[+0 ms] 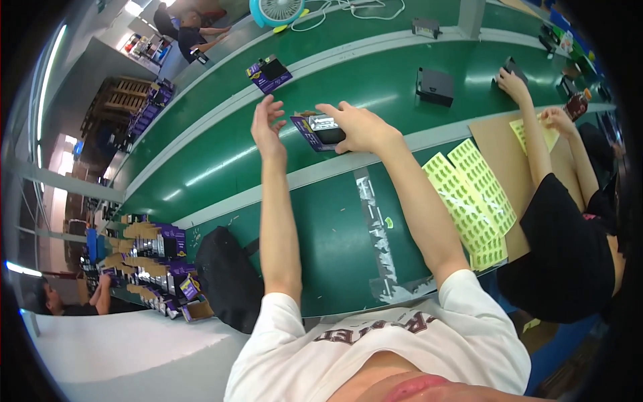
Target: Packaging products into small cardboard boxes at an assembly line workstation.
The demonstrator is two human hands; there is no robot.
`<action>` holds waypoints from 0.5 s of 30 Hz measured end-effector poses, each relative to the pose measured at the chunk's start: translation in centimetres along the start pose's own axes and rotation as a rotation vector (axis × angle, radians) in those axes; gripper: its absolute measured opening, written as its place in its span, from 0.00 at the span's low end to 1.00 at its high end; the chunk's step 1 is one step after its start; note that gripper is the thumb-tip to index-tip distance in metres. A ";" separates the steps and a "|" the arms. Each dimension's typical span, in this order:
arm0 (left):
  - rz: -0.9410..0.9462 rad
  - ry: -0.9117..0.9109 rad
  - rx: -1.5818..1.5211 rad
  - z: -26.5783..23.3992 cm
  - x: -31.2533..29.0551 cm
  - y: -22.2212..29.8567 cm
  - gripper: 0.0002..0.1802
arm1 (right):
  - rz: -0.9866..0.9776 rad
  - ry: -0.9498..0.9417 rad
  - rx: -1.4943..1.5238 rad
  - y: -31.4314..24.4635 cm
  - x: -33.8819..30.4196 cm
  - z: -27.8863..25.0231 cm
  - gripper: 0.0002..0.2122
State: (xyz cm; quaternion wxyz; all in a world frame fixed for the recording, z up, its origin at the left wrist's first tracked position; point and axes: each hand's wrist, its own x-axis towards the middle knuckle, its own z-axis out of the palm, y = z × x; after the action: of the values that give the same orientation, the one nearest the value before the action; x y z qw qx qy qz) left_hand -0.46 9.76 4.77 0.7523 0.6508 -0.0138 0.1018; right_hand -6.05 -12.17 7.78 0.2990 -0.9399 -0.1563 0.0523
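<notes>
My right hand point(363, 128) closes over a purple printed carton point(307, 136) with a black block and a shiny silver part in it. Thumb and fingers grip the black part from its right side. The carton rests on, or just above, the green belt, which I cannot tell apart here. To its left, my left hand point(268, 128) is raised with fingers apart, holding nothing. Another purple carton with a black block point(270, 74) lies farther off, beyond my left hand. A black box point(435, 86) sits on the belt to the right.
Sheets of yellow-green labels point(469, 194) lie on cardboard at right, beside a co-worker's hands point(514, 86). A black bag point(226, 278) and stacked purple cartons point(155, 251) stand at left. A turquoise fan point(280, 12) is at the back. Silver tape point(373, 228) crosses the near table.
</notes>
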 end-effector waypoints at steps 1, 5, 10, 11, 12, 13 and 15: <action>0.041 -0.032 -0.132 -0.2 -1.0 -2.4 0.28 | -0.015 0.002 0.054 -0.5 -0.2 0.2 0.36; 0.161 -0.207 -0.247 1.4 -2.2 -4.0 0.31 | -0.062 0.039 0.249 0.8 1.4 0.7 0.37; 0.215 -0.276 0.027 0.9 -4.3 -3.3 0.34 | -0.175 0.159 0.341 1.9 1.7 3.0 0.35; 0.202 -0.261 0.156 0.5 -4.3 -3.2 0.35 | -0.202 0.215 0.315 2.1 1.7 3.5 0.34; 0.189 -0.245 0.282 0.2 -4.0 -3.2 0.36 | -0.228 0.270 0.286 2.4 1.9 3.8 0.33; 0.196 -0.162 0.373 0.2 -4.1 -2.7 0.38 | -0.262 0.348 0.235 2.6 2.0 4.2 0.31; 0.233 -0.040 0.364 -0.5 -3.4 -3.0 0.38 | -0.264 0.435 0.152 2.3 2.4 4.3 0.29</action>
State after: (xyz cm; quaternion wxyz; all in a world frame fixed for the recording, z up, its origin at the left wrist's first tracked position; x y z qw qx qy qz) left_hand -3.34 9.40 1.28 0.6052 0.7717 -0.0854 0.1761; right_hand -4.04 -10.81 2.98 0.3995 -0.8754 -0.2052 -0.1788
